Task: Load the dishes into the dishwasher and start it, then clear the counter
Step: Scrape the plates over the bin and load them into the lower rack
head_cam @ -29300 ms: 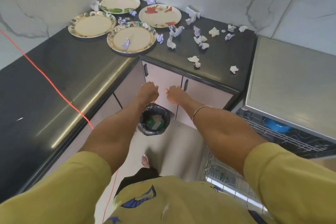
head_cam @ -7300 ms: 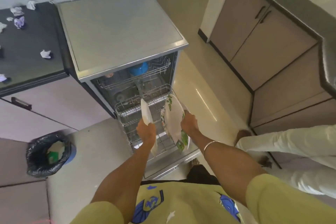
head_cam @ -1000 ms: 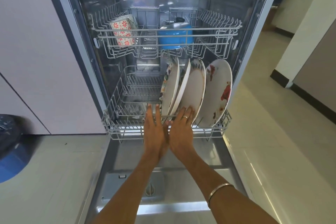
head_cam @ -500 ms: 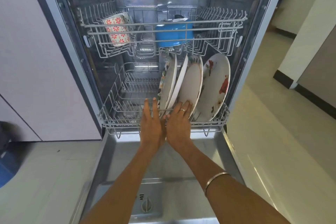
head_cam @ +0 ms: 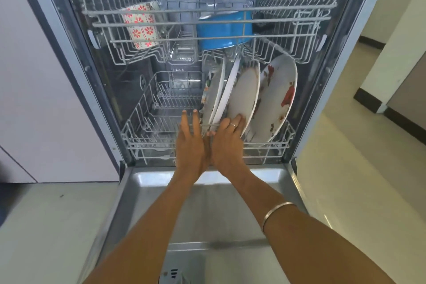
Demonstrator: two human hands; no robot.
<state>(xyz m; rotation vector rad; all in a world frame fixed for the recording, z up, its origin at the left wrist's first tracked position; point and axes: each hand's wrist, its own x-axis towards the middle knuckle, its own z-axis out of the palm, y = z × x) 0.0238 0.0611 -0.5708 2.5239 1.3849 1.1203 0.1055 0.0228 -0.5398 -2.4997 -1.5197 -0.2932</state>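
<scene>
The dishwasher stands open with its door (head_cam: 207,205) folded down. Several plates (head_cam: 272,99) stand on edge in the right half of the lower rack (head_cam: 147,127). My left hand (head_cam: 191,143) lies flat with straight fingers against the rack's front rail. My right hand (head_cam: 227,138) is beside it, fingers straight, fingertips touching the lower edge of a white plate (head_cam: 244,92). In the upper rack (head_cam: 207,23) sit a red-flowered cup (head_cam: 140,25) and a blue bowl (head_cam: 224,32).
A pale cabinet panel (head_cam: 41,99) flanks the dishwasher on the left. Cream floor tiles (head_cam: 350,180) spread to the right, with a dark skirting board (head_cam: 391,117) along the far wall. The left half of the lower rack holds no dishes.
Both hands have pushed the lower rack with its plates further into the dishwasher over the last second. The view has moved closer to the opening.
</scene>
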